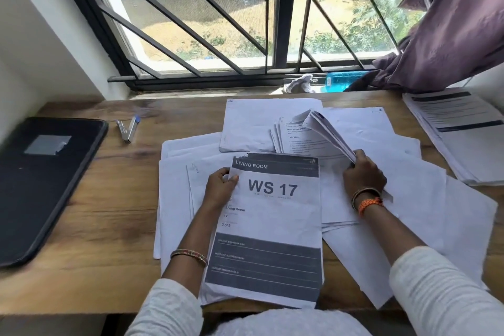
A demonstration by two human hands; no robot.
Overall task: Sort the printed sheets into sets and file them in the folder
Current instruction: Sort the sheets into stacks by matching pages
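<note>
Printed sheets lie spread over the middle of the wooden desk [109, 226]. My left hand [219, 185] grips the left edge of a sheet headed "Living Room, WS 17" [272, 226], thumb on top. My right hand [362, 172] pinches a bundle of sheets [327, 131] and lifts their edges up and back, baring a text page [302, 139] beneath. A closed black folder [41, 183] lies at the desk's left. A separate stack of printed sheets [458, 128] rests at the far right.
A stapler [128, 128] lies between the folder and the papers. On the window sill stand a blue bottle [341, 80] and a crumpled white cloth [300, 83]. A purple curtain [450, 22] hangs at the upper right, over the barred window [218, 22].
</note>
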